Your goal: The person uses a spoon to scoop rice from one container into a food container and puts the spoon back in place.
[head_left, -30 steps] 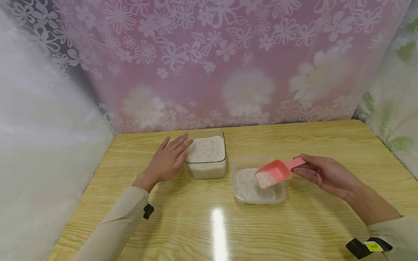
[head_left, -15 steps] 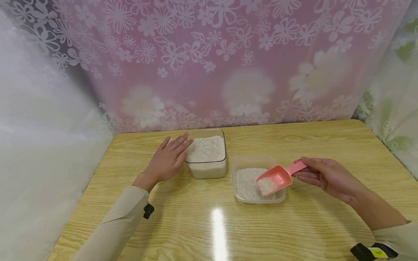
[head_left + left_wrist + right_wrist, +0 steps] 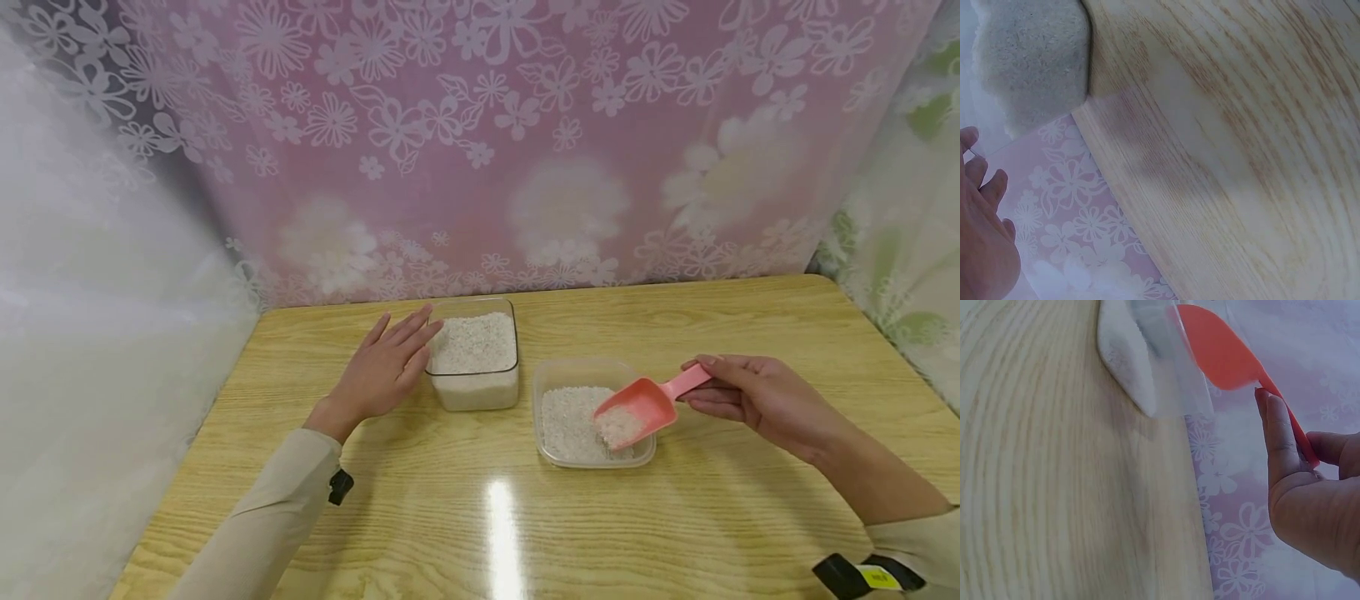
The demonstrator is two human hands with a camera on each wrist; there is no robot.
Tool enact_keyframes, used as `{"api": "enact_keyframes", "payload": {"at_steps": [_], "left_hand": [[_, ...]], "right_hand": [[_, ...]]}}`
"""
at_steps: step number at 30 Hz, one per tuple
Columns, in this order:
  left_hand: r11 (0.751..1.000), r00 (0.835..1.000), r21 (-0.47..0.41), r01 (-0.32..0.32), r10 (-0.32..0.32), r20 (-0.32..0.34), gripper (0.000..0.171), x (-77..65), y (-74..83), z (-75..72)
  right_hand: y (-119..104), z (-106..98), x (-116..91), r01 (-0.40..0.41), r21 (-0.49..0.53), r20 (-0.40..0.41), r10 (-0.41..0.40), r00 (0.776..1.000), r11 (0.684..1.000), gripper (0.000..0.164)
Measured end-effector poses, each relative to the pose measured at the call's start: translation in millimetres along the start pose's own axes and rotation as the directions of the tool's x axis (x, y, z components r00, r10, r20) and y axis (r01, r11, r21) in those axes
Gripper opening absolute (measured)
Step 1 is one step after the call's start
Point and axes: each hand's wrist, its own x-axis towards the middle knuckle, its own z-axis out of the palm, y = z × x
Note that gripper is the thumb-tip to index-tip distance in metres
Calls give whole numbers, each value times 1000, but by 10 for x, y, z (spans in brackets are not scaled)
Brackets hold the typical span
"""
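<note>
My right hand (image 3: pixel 772 408) pinches the handle of a pink scoop (image 3: pixel 651 402) between thumb and fingers. Some rice (image 3: pixel 619 426) lies in the scoop's front, which tilts down over a low clear plastic container (image 3: pixel 596 462) with rice inside. In the right wrist view the scoop (image 3: pixel 1222 353) shows from its underside, above the container's wall. To the left stands a taller clear container (image 3: pixel 480 392), filled well up with rice (image 3: pixel 474 342). Straight fingers of my left hand (image 3: pixel 386 367) touch its left rim. That hand (image 3: pixel 985 231) also appears beside the rice-filled container (image 3: pixel 1035 62) in the left wrist view.
Both containers stand on a wood-grain table (image 3: pixel 420 517). A pink flowered curtain (image 3: pixel 450 167) hangs behind the table's back edge. Pale cloth (image 3: pixel 112 333) hangs on the left, and leaf-patterned cloth (image 3: pixel 907 275) on the right.
My right hand and the scoop have shifted slightly right and toward me, with the scoop tilting a little over the low container. My left hand and both containers have stayed in place.
</note>
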Motion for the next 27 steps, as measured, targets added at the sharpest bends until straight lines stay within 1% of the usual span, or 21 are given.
{"api": "enact_keyframes", "payload": {"at_steps": [9, 15, 19, 22, 27], "left_hand": [[1000, 1000, -1, 3, -3, 7, 51, -5, -3, -12], [1000, 1000, -4, 5, -5, 6, 47, -5, -3, -3], [1000, 1000, -7, 5, -5, 4, 46, -3, -1, -1], [1000, 1000, -6, 5, -5, 2, 46, -4, -2, -2], [1000, 1000, -8, 1, -1, -4, 45, -3, -11, 6]], "right_hand": [[-95, 6, -13, 14, -71, 12, -13, 1000, 997, 37], [-146, 21, -35, 4, -145, -36, -9, 999, 989, 32], [-176, 31, -47, 9, -190, -57, -20, 998, 982, 31], [-194, 46, -46, 8, -257, -95, -34, 995, 966, 30], [-214, 86, -40, -31, -393, -177, -43, 983, 919, 27]]}}
